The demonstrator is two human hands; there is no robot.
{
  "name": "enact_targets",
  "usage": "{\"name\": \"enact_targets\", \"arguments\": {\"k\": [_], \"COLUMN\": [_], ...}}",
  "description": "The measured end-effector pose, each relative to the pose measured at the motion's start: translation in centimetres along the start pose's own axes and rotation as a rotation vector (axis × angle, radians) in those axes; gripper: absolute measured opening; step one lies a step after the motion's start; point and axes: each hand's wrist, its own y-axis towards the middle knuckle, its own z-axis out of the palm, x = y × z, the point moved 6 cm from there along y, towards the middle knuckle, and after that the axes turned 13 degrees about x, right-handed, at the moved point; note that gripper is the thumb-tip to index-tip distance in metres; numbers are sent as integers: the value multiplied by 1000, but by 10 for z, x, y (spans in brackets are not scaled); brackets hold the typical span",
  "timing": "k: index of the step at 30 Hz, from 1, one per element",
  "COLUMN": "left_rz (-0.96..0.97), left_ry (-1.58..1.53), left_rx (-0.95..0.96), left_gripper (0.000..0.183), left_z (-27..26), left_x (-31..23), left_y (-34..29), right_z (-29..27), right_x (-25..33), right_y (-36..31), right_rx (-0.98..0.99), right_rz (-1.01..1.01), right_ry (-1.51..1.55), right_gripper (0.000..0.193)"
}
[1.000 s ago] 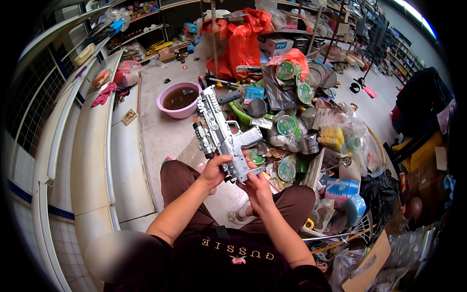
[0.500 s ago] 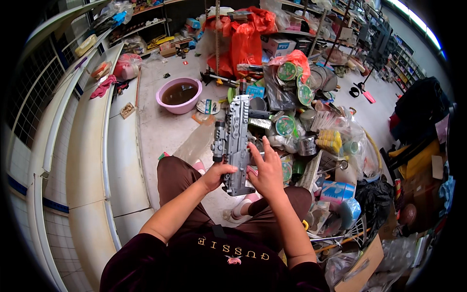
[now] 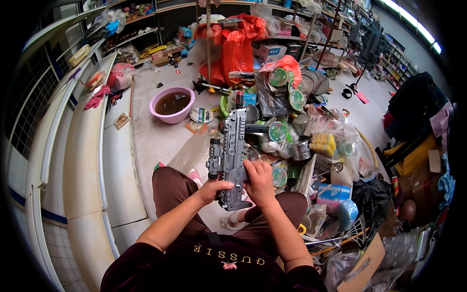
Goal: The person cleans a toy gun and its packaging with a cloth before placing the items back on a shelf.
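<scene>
A grey toy gun [image 3: 234,158] with a black scope [image 3: 214,158] on its left side hangs over my lap, muzzle pointing away from me. My left hand [image 3: 210,191] is closed round its near part, below the scope, with the thumb lying across the body. On the other side, my right hand [image 3: 260,181] has its fingers bent in against the gun, by the grip area; the fingertips are partly hidden. A black part [image 3: 256,128] sticks out to the right near the far end.
A pink basin [image 3: 171,105] of brown water stands on the floor ahead to the left. A heap of tins, bags and green-lidded containers [image 3: 278,131] spreads to the right. Red plastic bags [image 3: 237,56] stand behind it. White shelf boards [image 3: 87,160] run along the left.
My right hand's spread fingers have curled in against the gun's right side. The gun has come slightly nearer to me, still held by my left hand.
</scene>
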Motion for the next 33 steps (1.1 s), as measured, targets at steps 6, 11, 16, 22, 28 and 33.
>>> {"name": "enact_targets", "arguments": {"k": [6,11,16,22,28,33], "left_rz": [-16,-35,-45,-85,40,19], "left_ry": [-53,-47,-25,226,421,413], "left_rx": [6,51,44,109,-126,-513], "left_gripper": [52,54,52,78,50,33], "left_z": [-6,-6,-7,6,-7,-53], "left_x": [6,5,4,-12,-50,-49], "left_y": [-1,0,2,14,1,-18], "right_z": [-4,-2,4,18,28,32], "right_x": [4,4,-1,-30,-34,-42], "right_y": [-1,-4,-5,-17,-25,-42], "right_rx": [-24,-28,-15,-47,-192,-335], "right_rz": [-26,-27,-24,85,269,285], "right_ry": [-17,-35,-21,353,1953,2419], "right_gripper": [63,65,66,62,50,54]}}
